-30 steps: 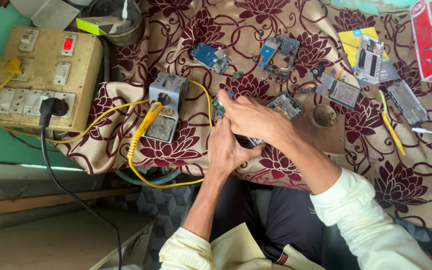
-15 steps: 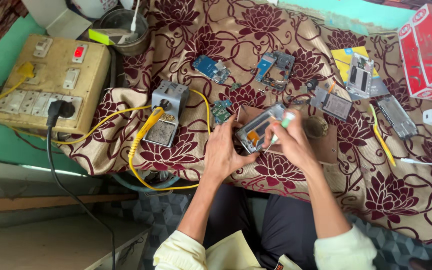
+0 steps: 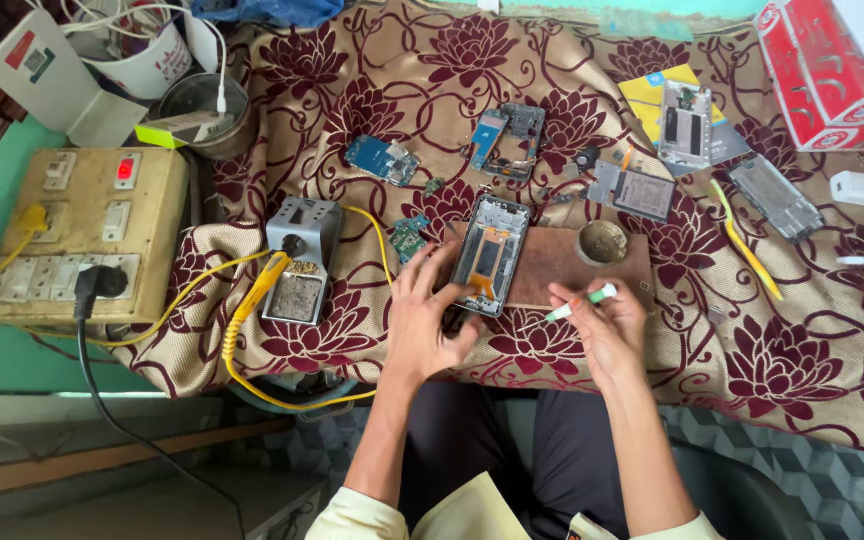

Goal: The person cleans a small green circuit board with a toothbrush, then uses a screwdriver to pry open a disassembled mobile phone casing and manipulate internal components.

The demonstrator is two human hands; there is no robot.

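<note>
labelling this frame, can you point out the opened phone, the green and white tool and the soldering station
opened phone (image 3: 489, 254), head view, on its orange middle strip
green and white tool (image 3: 582, 301), head view, mid-shaft
soldering station (image 3: 302, 232), head view, on its grey top face

Obstacles and free room, placed from the opened phone frame (image 3: 490, 252), which lies on a brown work mat (image 3: 552, 268). Left of it: small green circuit board (image 3: 409, 236) just beside; grey soldering station (image 3: 301, 258) with yellow cable (image 3: 252, 300) farther left; switchboard box (image 3: 82, 235) at the far left. Above it: blue board (image 3: 382, 160) and dismantled phone chassis (image 3: 509, 138), bare floral cloth (image 3: 422, 90) beyond them. Right of it: round tin (image 3: 602, 241) on the mat, grey back panel (image 3: 634, 188), yellow pry tool (image 3: 747, 245). Below it: left hand (image 3: 430, 318) touching its lower edge; right hand (image 3: 602, 325) with a white-green tool (image 3: 580, 302), open cloth between and to the lower right.
</note>
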